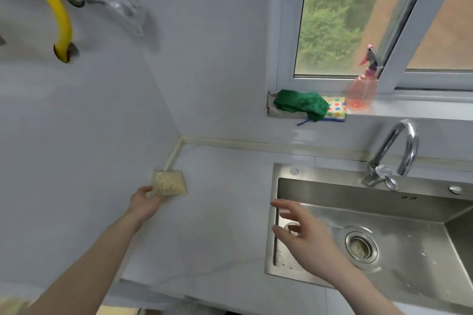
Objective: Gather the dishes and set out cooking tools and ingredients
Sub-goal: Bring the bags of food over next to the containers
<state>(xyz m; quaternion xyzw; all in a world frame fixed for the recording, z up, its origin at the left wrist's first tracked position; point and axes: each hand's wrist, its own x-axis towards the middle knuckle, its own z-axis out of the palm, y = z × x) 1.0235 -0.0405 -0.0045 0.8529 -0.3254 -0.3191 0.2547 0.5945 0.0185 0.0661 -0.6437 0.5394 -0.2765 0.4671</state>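
- One clear bag of pale grain (170, 183), at the far left corner of the countertop (217, 212), close to the wall.
- Your left hand (146, 202) pinches the bag's near left corner, thumb on top, fingers curled under.
- Your right hand (304, 233) holds nothing: fingers spread wide and relaxed, hovering over the left edge of the sink (409, 212).
- One steel sink, one drain (361, 247), one curved faucet (394, 153).
- On the windowsill (409, 107): one green cloth (302, 105), one spotted sponge (337, 108), one pink spray bottle (362, 87).
- One yellow hose (61, 15) on the wall, upper left.
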